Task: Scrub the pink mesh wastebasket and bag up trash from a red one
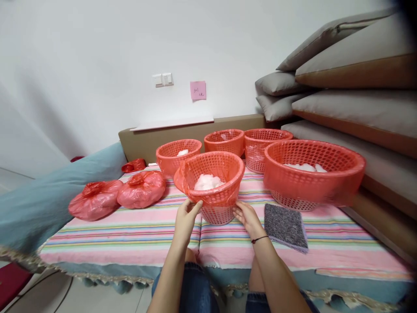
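Note:
In front of me a red plastic basket (219,216) stands on the striped cloth. A thin red plastic bag (185,176) lines it and folds down over the rim, and white fluffy stuff (208,182) lies at the bottom. My left hand (188,217) pinches the hanging edge of the bag at the basket's near left side. On the near right side, the fingers of my right hand (246,216) close on the bag's edge against the basket wall; its fingertips are partly hidden.
Several more bag-lined baskets stand behind and right, including a large basket (314,174). Two tied red bags (141,190) lie left, near a roll of red bags (134,165). A grey folded cloth (285,226) lies right. Cushions (358,104) are stacked on the right.

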Action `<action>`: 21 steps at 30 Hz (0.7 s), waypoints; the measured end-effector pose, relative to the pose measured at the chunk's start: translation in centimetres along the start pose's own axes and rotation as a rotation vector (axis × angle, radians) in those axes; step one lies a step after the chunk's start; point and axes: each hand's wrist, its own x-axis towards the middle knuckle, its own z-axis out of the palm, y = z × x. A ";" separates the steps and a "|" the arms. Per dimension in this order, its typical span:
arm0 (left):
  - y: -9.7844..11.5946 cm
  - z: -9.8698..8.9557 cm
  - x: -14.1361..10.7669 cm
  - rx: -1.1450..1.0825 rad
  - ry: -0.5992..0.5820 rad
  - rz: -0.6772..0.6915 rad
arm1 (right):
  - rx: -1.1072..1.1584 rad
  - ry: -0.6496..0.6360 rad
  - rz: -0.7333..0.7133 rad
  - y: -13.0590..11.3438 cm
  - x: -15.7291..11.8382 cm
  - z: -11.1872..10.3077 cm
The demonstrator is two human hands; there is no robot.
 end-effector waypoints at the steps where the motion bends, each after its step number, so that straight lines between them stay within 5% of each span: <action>1: -0.2 0.2 -0.3 -0.015 -0.028 -0.023 | 0.008 0.002 -0.005 0.0 0.1 0.0; 12: -0.9 2.7 -1.6 -0.222 -0.093 -0.127 | 0.009 -0.021 0.030 -0.6 0.2 -0.8; 17: 0.6 2.9 -2.0 -0.367 -0.092 -0.217 | -0.028 -0.189 0.170 -1.4 -1.1 0.0; 21: 1.0 2.9 -2.5 -0.431 -0.090 -0.255 | 0.075 -0.253 0.097 -2.0 -1.8 0.8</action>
